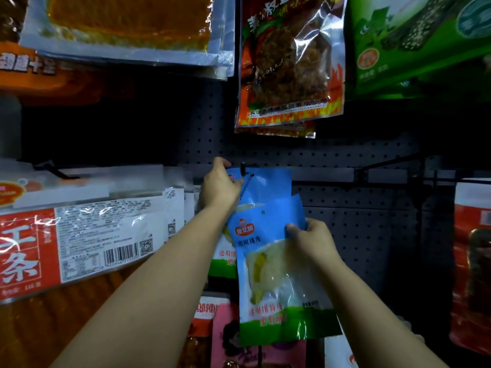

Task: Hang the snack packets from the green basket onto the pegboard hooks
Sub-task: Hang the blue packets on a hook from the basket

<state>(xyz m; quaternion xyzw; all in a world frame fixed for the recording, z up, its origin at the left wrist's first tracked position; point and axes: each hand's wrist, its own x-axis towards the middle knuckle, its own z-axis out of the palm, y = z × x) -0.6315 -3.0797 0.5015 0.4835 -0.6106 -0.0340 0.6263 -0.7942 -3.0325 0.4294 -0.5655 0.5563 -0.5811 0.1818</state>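
Two blue snack packets with green bottoms are in front of the dark pegboard point(353, 221). The rear blue packet point(268, 187) has its top at a black hook point(245, 183), whose tip pokes through near the packet's hole. My left hand point(219, 185) grips that packet's upper left corner beside the hook. The front blue packet point(273, 274) hangs lower and tilts slightly; my right hand point(312, 241) pinches its upper right edge, thumb on the front. The green basket is not in view.
A red flame-print packet point(288, 62) hangs right above the hook. Red-and-white packets point(79, 235) hang at the left, a red packet point(471, 261) at the right edge, a pink packet point(228, 338) below. An empty black hook point(390, 162) juts out at the right.
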